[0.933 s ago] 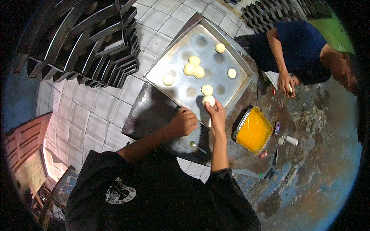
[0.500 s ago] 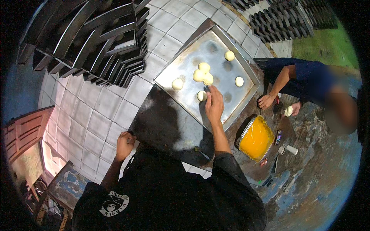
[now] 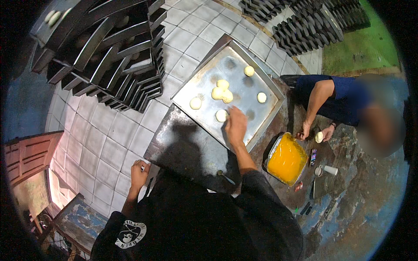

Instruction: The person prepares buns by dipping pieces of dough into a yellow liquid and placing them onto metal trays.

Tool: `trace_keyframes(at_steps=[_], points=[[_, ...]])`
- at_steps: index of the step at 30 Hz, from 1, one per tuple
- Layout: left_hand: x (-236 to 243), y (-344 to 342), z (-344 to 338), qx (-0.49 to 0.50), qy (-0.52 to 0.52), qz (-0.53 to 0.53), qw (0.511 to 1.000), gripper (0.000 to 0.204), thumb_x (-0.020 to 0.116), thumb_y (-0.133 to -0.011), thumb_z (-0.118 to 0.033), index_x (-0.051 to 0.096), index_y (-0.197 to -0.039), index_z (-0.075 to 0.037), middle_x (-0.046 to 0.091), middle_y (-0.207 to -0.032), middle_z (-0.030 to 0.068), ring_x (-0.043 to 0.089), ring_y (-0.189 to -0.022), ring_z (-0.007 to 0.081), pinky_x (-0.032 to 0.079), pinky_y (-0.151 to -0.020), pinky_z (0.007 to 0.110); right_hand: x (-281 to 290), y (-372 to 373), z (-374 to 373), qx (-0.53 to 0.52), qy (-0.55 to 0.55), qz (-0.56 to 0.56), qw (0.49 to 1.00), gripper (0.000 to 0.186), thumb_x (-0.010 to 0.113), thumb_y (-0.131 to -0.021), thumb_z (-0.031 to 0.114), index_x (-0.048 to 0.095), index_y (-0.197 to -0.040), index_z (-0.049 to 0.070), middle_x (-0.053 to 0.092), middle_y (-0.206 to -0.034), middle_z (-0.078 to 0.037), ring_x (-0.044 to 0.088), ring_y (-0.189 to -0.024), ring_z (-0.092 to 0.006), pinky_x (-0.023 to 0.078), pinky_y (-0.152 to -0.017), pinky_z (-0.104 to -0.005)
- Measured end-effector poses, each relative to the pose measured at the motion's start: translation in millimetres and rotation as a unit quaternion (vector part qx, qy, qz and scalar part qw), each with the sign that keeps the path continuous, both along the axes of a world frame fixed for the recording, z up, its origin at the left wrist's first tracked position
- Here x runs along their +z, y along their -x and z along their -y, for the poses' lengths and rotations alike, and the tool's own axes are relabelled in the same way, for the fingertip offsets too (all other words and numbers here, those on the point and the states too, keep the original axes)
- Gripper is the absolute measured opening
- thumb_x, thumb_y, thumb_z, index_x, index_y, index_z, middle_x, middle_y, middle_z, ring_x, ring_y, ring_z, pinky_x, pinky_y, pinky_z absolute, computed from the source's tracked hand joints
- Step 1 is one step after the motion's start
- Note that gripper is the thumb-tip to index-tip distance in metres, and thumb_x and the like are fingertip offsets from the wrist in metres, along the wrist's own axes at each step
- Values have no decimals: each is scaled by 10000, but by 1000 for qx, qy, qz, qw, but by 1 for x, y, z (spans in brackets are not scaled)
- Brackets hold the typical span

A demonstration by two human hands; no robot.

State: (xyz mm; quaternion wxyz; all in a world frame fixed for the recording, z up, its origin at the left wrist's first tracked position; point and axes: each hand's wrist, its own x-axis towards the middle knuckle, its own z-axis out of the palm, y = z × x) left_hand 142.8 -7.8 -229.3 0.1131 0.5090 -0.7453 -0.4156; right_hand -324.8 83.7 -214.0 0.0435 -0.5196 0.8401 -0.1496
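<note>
My right hand (image 3: 236,127) is over the near side of a square metal baking tray (image 3: 257,137), fingers bent downward and thumb apart from them. Just left of its fingers sits a pale dough ball (image 3: 221,115); whether they touch I cannot tell. A cluster of 3 dough balls (image 3: 222,92) lies mid-tray. Single balls rest at the left (image 3: 195,103), the far corner (image 3: 248,71) and the right (image 3: 261,97). Beyond the table's left edge, my left hand (image 3: 140,172) hangs low with its fingers curled; nothing shows in it.
Right of the tray stands a foil-lined container of yellow filling (image 3: 286,160). A co-worker's hand (image 3: 304,132) is at its rim, the other holding a dough ball (image 3: 319,137). A spoon (image 3: 226,176) and white cup (image 3: 319,170) lie nearby. Stacked black trays (image 3: 126,56) rise at left.
The view has shifted slightly. My right hand's fingers have bent more beside the same dough ball. The co-worker's hand has moved from the table to the yellow filling's container.
</note>
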Motion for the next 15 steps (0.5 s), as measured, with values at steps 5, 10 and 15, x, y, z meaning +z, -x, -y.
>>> trace_keyframes(at_steps=[5,10,15], points=[[21,66,8,-42,61,-89,993,263,722,-879,-129,587,-704,13,589,-732,159,564,-730,350,434,-669,443,-15,26,-38,-103,-59,-78,990,375,734,-801,101,671,-1169,134,662,-1085,-65,570,-1136,-256,343,-1039,-476],[70,171,-17,-89,-46,-208,973,215,719,-925,-151,652,-819,24,601,-773,94,559,-755,183,446,-688,326,37,23,-68,-229,103,524,814,245,711,-940,176,692,-1149,51,718,-1088,-7,620,-977,-77,448,-853,-259],[113,248,-78,-98,-302,-343,884,335,674,-1014,-247,696,-1228,10,711,-1053,32,606,-930,84,498,-821,256,130,-73,-138,-98,241,786,561,411,671,-970,174,563,-1328,2,694,-1174,-70,642,-1047,-147,473,-959,-293]])
